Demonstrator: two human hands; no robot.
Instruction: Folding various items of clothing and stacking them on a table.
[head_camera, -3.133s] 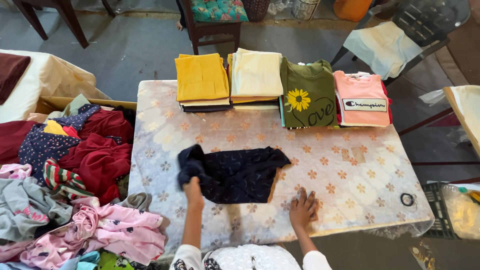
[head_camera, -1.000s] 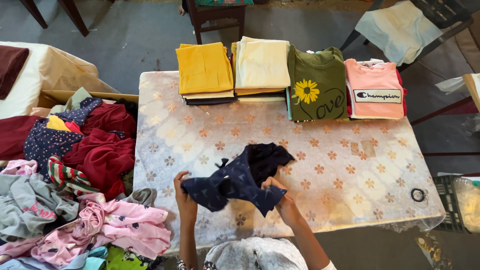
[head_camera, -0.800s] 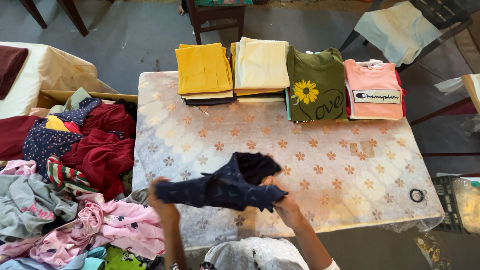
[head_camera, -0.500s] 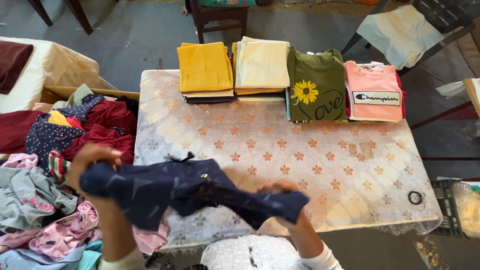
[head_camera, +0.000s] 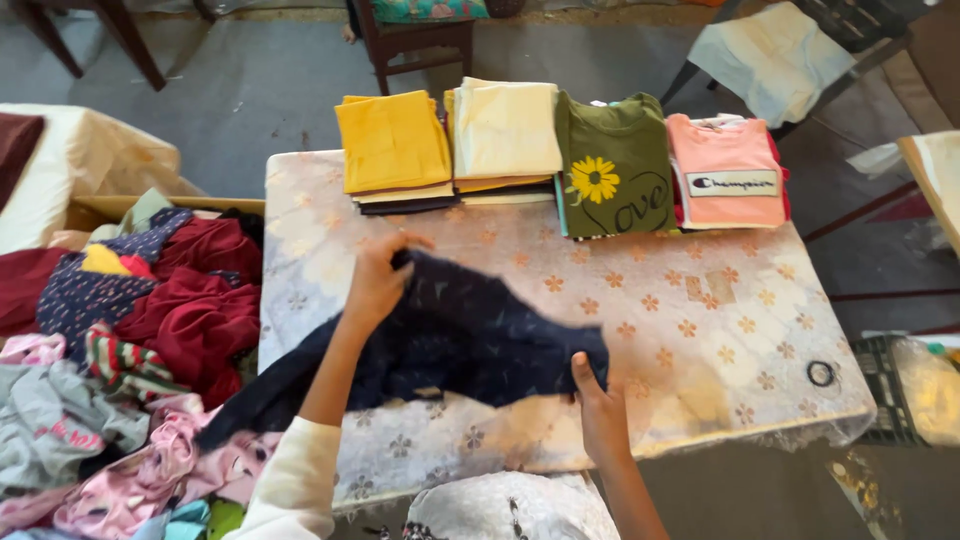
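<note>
Both hands are on the dark navy garment (head_camera: 450, 340), held just above the near left part of the surface (head_camera: 700, 330). Left hand (head_camera: 378, 280) fingers are clamped on its far edge, right hand (head_camera: 600, 410) fingers pinch the right end. Folded shirt stacks (head_camera: 560, 150) line the far edge.

From beside the table I see 2 bare hands, no rings or gloves on them. The left hand (head_camera: 375, 285) comes out of a long cream-white sleeve (head_camera: 295, 480) that ends short of the wrist, leaving the forearm uncovered. The right hand (head_camera: 600, 420) has a bare forearm behind it. Below, the person's lap shows pale grey-white fabric (head_camera: 510, 510) with small dark markings.
</note>
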